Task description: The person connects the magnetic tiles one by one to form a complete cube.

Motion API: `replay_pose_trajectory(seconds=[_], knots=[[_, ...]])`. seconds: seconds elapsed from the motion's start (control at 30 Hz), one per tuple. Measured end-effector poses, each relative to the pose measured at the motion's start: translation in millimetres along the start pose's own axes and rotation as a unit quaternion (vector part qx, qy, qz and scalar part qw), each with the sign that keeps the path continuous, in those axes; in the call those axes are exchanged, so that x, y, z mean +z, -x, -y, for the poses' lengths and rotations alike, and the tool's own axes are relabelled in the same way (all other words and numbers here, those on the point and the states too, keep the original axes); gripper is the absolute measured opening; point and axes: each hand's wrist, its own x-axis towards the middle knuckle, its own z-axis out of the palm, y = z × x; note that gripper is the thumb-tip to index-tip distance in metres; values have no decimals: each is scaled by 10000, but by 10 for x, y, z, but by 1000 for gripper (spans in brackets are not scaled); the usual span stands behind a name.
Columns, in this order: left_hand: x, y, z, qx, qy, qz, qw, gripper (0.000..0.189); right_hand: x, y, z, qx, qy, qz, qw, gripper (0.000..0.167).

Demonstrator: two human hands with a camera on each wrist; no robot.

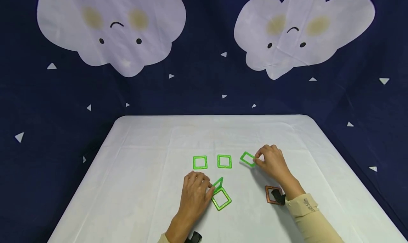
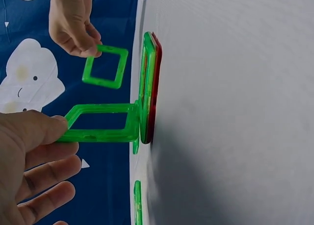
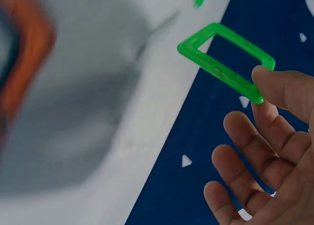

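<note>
My left hand (image 1: 195, 193) pinches the edge of a green square magnetic tile (image 2: 98, 136) between thumb and finger. This open-framed tile stands up from one edge of a flat green tile (image 1: 226, 194). Beneath the flat tile a red tile (image 2: 156, 87) shows in the left wrist view, stacked against it. Off to the right, my right hand (image 1: 272, 161) holds another green square tile (image 3: 221, 73) by its corner with thumb and forefinger, tilted and raised over the table. The other fingers of that hand are spread apart, slightly bent.
Two green square tiles, a left one (image 1: 200, 168) and a right one (image 1: 224, 167), lie flat beyond my left hand on the white table (image 1: 143, 186). An orange-brown square tile (image 1: 267, 195) lies beneath my right wrist, partly covered by a black wrist device (image 1: 278, 197). A dark blue cloth with clouds hangs behind.
</note>
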Motion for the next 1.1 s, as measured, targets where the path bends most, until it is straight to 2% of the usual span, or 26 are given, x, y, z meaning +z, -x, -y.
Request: replay_pose_trajectory(seconds=[0.2,0.4,0.67,0.9,1.1], knots=[[-3,1,-1,-151,-27,61,9999,12,24,167,255,190,-407,-406,9982,13],[-12,10,-3,-228,-23,151,9996,12,74,349,483,249,-589,-863,9942,19],[-15,17,-4,-253,-60,194,9995,12,194,550,699,-177,-40,-1525,9881,27],[-9,22,3,-177,-52,139,9997,11,266,648,803,-459,158,-1654,9850,30],[-3,22,6,-145,-36,111,9998,11,300,701,860,-526,175,-1575,9860,32]])
